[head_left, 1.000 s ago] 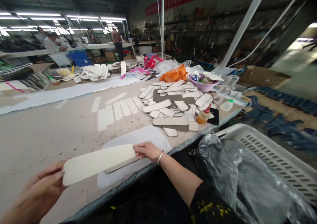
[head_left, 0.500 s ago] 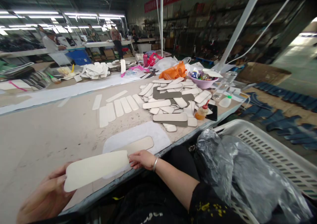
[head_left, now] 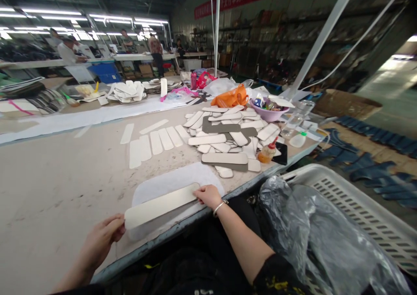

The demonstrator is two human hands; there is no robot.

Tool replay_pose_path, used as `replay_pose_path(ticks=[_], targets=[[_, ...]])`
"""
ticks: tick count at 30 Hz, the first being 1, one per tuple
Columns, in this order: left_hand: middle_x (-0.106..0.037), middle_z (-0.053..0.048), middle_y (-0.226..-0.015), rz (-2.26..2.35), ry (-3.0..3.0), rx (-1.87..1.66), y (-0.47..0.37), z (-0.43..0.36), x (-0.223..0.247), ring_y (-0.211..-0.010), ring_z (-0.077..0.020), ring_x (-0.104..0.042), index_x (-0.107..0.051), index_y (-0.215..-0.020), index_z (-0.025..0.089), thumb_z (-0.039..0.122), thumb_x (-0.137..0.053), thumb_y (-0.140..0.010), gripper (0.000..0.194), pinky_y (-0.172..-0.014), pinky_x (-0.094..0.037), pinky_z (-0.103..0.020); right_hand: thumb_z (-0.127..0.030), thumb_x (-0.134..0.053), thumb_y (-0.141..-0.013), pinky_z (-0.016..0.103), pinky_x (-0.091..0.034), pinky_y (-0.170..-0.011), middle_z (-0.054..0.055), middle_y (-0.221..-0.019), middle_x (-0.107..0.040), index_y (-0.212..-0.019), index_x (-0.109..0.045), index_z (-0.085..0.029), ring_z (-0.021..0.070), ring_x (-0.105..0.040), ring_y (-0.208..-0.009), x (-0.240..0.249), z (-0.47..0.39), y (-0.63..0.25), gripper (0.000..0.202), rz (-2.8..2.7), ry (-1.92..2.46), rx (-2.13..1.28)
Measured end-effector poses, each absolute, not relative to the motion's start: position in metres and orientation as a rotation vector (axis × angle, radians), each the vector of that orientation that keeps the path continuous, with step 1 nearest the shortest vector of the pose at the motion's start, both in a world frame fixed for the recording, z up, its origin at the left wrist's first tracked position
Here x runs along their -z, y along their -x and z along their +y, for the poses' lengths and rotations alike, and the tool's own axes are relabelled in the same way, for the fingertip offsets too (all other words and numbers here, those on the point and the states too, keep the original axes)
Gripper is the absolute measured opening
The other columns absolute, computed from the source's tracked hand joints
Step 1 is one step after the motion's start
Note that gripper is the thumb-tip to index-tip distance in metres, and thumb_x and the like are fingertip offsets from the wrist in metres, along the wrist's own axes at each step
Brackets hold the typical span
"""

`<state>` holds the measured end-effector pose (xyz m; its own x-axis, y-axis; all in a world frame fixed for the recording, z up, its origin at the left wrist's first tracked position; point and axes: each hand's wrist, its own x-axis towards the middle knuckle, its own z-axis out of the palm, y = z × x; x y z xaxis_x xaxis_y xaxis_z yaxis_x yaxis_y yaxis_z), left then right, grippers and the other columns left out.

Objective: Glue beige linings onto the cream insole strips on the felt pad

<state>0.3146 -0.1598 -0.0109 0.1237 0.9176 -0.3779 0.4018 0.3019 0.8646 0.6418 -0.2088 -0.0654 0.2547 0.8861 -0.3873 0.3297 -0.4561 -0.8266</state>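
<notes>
A long cream strip with rounded corners (head_left: pixel 163 204) is stretched between my two hands over a white paper sheet (head_left: pixel 182 173) near the table's front edge. My left hand (head_left: pixel 109 232) pinches its left end. At the other end, my right hand (head_left: pixel 208 196), with a bracelet on the wrist, grips the corner between thumb and fingers. The similar piece that lay on the paper is hidden beneath the strip; whether the two touch, I cannot tell. Beyond the paper, several pale strips (head_left: pixel 156 142) lie in a row.
A heap of white and grey pieces (head_left: pixel 224 132) covers the table's right part, beside a red-capped glue bottle (head_left: pixel 267 151) and a purple basin (head_left: pixel 269 112). A white plastic basket (head_left: pixel 352 195) holding grey plastic film (head_left: pixel 312 225) stands at my right. People work at far tables.
Both hands have carried the cream strip forward and right, from near the table edge to over the paper. It now covers the piece lying there.
</notes>
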Motion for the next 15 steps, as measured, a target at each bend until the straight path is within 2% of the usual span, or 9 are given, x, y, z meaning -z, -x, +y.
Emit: replay_pose_path(ticks=[2, 7, 11, 15], targets=[[-0.044, 0.004, -0.049, 1.500, -1.349, -0.512, -0.318, -0.149, 0.028, -0.044, -0.0093, -0.036, -0.051, -0.058, 0.018, 0.045, -0.055, -0.064, 0.028, -0.042, -0.028, -0.021, -0.034, -0.058, -0.079, 0.019, -0.042, -0.057, 0.002, -0.059, -0.064, -0.067, -0.068, -0.016, 0.0116, -0.059, -0.055, 0.066, -0.204, -0.648, 0.024, -1.164, 1.998, -1.091], [-0.043, 0.004, -0.043, 1.720, -1.512, -0.359, -0.331, -0.129, 0.047, -0.041, -0.0124, -0.040, -0.051, -0.055, 0.019, 0.046, -0.049, -0.063, 0.029, -0.040, -0.028, -0.023, -0.032, -0.058, -0.075, 0.021, -0.040, -0.062, 0.003, -0.058, -0.065, -0.060, -0.068, -0.018, 0.0161, -0.062, -0.068, 0.066, -0.195, -0.652, 0.023, -1.280, 2.143, -0.951], [-0.045, 0.003, -0.042, 1.726, -1.519, -0.314, -0.334, -0.124, 0.052, -0.040, -0.0130, -0.041, -0.051, -0.054, 0.019, 0.044, -0.048, -0.063, 0.027, -0.039, -0.027, -0.023, -0.031, -0.057, -0.075, 0.021, -0.039, -0.061, 0.003, -0.057, -0.065, -0.059, -0.069, -0.019, 0.0164, -0.062, -0.069, 0.065, -0.193, -0.653, 0.023, -1.328, 2.197, -0.928], [-0.051, 0.002, -0.046, 1.698, -1.512, -0.300, -0.334, -0.125, 0.050, -0.043, -0.0140, -0.046, -0.055, -0.059, 0.018, 0.041, -0.046, -0.063, 0.025, -0.041, -0.033, -0.024, -0.029, -0.056, -0.074, 0.021, -0.037, -0.059, 0.003, -0.058, -0.066, -0.059, -0.069, -0.020, 0.0160, -0.061, -0.068, 0.064, -0.192, -0.653, 0.022, -1.366, 2.210, -0.909]])
